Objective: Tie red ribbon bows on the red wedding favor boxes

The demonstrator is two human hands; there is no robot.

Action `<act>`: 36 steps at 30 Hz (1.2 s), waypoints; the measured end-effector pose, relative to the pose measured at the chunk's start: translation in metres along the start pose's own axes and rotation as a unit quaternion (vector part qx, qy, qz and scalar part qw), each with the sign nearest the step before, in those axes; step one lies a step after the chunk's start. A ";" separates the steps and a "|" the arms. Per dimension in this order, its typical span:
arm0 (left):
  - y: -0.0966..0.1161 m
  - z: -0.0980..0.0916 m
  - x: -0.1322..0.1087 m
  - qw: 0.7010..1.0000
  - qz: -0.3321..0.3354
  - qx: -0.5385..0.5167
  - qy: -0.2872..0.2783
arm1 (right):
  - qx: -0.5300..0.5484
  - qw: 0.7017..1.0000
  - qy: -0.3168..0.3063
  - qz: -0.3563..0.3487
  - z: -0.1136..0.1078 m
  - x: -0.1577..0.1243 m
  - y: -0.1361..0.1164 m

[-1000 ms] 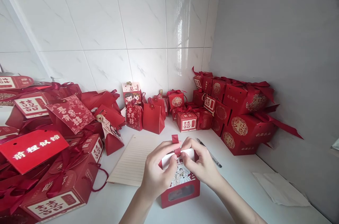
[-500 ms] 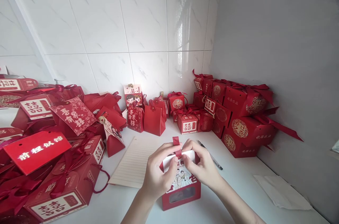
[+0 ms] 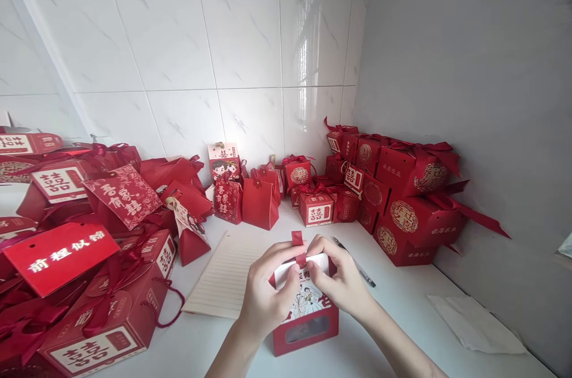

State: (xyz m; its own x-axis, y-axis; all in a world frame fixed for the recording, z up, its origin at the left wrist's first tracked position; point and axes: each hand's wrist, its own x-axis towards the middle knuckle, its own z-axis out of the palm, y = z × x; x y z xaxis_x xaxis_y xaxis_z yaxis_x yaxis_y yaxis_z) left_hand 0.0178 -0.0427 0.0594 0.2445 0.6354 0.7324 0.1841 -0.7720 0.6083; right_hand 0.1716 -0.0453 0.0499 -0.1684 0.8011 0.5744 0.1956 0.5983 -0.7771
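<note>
A red and white gift box (image 3: pixel 308 306) with a printed couple and a clear window stands upright on the table in front of me. My left hand (image 3: pixel 273 288) grips its top edge from the left, thumb on the front and fingers over the top. From the other side, my right hand (image 3: pixel 337 273) pinches the same top edge with its thumb on the front. Between the two hands a short red ribbon (image 3: pixel 297 238) sticks up from the top. The back of the box is hidden.
Red gift boxes (image 3: pixel 102 318) with ribbons are heaped at the left. More stacked boxes (image 3: pixel 415 217) stand at the right by the wall, and small red bags (image 3: pixel 260 202) at the back. A lined notebook (image 3: pixel 218 282), a pen (image 3: pixel 357 265) and white paper (image 3: pixel 476 321) lie around.
</note>
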 end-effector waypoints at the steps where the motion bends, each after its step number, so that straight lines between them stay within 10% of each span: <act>1: -0.001 0.000 0.000 1.000 0.003 -0.003 -0.001 | -0.001 1.000 0.002 -0.006 0.000 0.000 0.000; 36: 0.000 0.000 0.000 0.999 -0.016 -0.044 0.003 | -0.007 1.000 0.001 -0.013 -0.001 0.000 -0.001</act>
State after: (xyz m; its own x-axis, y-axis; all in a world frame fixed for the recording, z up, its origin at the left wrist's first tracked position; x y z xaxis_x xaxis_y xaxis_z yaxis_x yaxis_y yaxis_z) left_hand 0.0181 -0.0423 0.0591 0.2347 0.6602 0.7135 0.1070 -0.7471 0.6560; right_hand 0.1727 -0.0455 0.0512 -0.1719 0.7858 0.5942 0.2045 0.6185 -0.7587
